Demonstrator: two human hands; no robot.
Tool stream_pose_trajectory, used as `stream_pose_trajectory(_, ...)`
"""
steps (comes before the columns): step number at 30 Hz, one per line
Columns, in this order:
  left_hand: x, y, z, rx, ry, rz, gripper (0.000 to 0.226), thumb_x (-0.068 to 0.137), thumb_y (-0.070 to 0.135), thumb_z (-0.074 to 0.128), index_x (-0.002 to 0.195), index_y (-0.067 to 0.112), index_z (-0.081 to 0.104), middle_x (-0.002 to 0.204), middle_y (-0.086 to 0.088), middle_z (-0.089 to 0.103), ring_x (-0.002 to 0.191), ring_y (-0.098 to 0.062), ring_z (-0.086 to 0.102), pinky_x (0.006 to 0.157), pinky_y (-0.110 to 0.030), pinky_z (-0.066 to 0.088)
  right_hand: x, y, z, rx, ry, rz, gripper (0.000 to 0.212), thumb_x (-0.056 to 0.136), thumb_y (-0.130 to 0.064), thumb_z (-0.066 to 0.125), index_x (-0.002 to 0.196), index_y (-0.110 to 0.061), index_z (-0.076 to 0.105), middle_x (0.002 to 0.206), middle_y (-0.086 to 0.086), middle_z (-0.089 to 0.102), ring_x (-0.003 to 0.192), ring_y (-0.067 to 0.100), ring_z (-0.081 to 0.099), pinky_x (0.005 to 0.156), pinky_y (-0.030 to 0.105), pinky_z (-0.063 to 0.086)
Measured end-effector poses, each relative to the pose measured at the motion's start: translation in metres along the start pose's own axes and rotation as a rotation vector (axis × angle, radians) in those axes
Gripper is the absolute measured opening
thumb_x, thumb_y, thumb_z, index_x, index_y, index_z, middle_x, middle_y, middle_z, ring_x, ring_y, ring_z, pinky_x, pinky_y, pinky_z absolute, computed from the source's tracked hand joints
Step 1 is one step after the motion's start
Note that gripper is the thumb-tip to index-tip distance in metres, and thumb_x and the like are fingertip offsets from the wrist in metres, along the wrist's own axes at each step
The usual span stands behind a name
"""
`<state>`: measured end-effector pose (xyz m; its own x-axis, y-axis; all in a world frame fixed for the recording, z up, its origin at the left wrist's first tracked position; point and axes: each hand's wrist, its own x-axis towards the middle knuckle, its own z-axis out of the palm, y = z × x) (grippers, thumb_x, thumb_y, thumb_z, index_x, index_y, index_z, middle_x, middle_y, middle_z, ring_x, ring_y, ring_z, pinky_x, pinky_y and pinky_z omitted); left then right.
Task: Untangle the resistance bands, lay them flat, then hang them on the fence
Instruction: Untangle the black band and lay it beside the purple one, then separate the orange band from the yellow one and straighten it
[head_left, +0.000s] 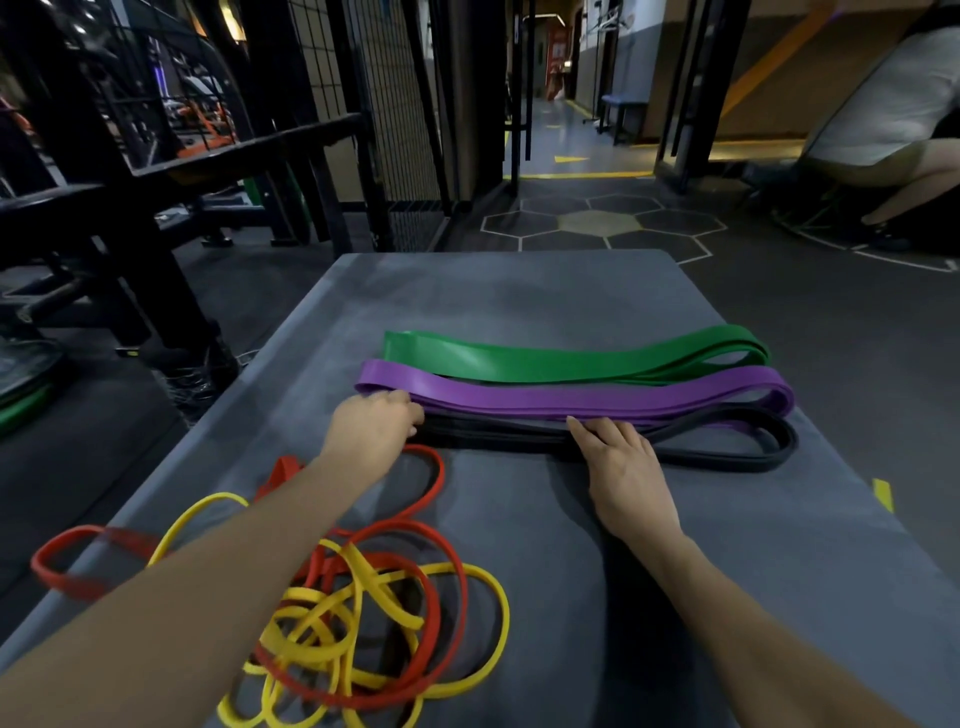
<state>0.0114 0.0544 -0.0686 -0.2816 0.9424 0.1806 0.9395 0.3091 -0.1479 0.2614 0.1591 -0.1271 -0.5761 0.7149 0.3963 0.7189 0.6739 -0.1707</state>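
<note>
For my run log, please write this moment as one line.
left hand: on black band | right hand: pressing black band | red and yellow bands: tangled

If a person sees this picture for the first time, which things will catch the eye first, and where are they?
The bright tangle of red and yellow bands lies nearest the camera on the grey mat. Beyond it, the green band, purple band and black band lie flat side by side. The left hand and right hand both rest on the black band.
</note>
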Motion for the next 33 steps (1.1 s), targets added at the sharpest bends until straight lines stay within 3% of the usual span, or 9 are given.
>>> stream_pose_trajectory(4, -0.008, 0.009, 0.001, -0.074, 0.066, 0.035, 0.044, 0.089, 0.01, 0.05, 0.129, 0.028, 0.048, 0.131, 0.005, 0.048, 0.124, -0.016, 0.045, 0.103, -0.028, 0.031, 0.0, -0.003, -0.004, 0.006, -0.005, 0.004, 0.062, 0.074, 0.006, 0.054, 0.133, -0.013, 0.051, 0.11, 0.006, 0.06, 0.098, 0.033, 0.053, 0.085, 0.038, 0.044)
stream_pose_trajectory(7, -0.013, 0.005, -0.006, -0.138, 0.076, 0.05, 0.051, 0.085, 0.011, 0.056, 0.133, 0.027, 0.044, 0.138, 0.007, 0.042, 0.128, -0.016, 0.041, 0.107, -0.027, 0.025, -0.001, -0.005, -0.005, 0.005, -0.014, 0.014, 0.06, 0.071, 0.006, 0.057, 0.128, -0.012, 0.056, 0.106, 0.006, 0.063, 0.095, 0.033, 0.056, 0.082, 0.039, 0.047)
stream_pose_trajectory(13, -0.03, -0.003, -0.022, -0.18, 0.014, -0.015, 0.052, 0.085, 0.017, 0.06, 0.134, 0.026, 0.044, 0.137, 0.005, 0.044, 0.129, -0.017, 0.041, 0.105, -0.029, 0.029, 0.001, -0.014, -0.014, -0.061, -0.003, 0.008, 0.046, 0.07, -0.003, 0.072, 0.115, -0.012, 0.066, 0.094, 0.005, 0.068, 0.087, 0.033, 0.063, 0.081, 0.041, 0.052)
stream_pose_trajectory(16, -0.04, -0.01, -0.025, -0.231, 0.01, -0.054, 0.052, 0.086, 0.016, 0.06, 0.134, 0.025, 0.045, 0.138, 0.003, 0.044, 0.129, -0.019, 0.041, 0.104, -0.031, 0.03, 0.005, -0.034, -0.021, -0.02, -0.059, -0.044, 0.048, 0.078, -0.014, 0.07, 0.125, -0.01, 0.058, 0.112, 0.008, 0.064, 0.106, 0.035, 0.058, 0.097, 0.043, 0.044)
stream_pose_trajectory(19, -0.05, -0.021, -0.024, -0.236, -0.006, -0.094, 0.051, 0.087, 0.016, 0.058, 0.135, 0.025, 0.043, 0.138, 0.003, 0.042, 0.129, -0.019, 0.04, 0.104, -0.032, 0.031, 0.016, -0.063, -0.024, 0.023, -0.15, -0.116, 0.052, 0.091, -0.021, 0.054, 0.14, -0.015, 0.039, 0.137, 0.005, 0.046, 0.128, 0.028, 0.037, 0.11, 0.036, 0.025)
stream_pose_trajectory(26, -0.056, -0.045, -0.007, -0.346, -0.105, -0.292, 0.046, 0.087, 0.022, 0.059, 0.129, 0.022, 0.043, 0.133, -0.005, 0.048, 0.122, -0.028, 0.049, 0.097, -0.041, 0.044, 0.046, -0.123, -0.009, 0.11, -0.231, -0.182, 0.046, 0.09, -0.022, 0.055, 0.134, -0.016, 0.044, 0.127, 0.004, 0.047, 0.122, 0.025, 0.039, 0.1, 0.034, 0.032)
stream_pose_trajectory(33, -0.055, -0.052, 0.004, -0.383, -0.131, -0.217, 0.027, 0.089, 0.018, 0.052, 0.109, 0.03, 0.064, 0.119, -0.001, 0.063, 0.114, -0.024, 0.057, 0.093, -0.034, 0.046, 0.055, -0.131, 0.006, 0.309, -0.252, -0.137, 0.037, 0.09, -0.003, 0.047, 0.125, -0.008, 0.055, 0.12, 0.009, 0.055, 0.116, 0.027, 0.049, 0.095, 0.035, 0.043)
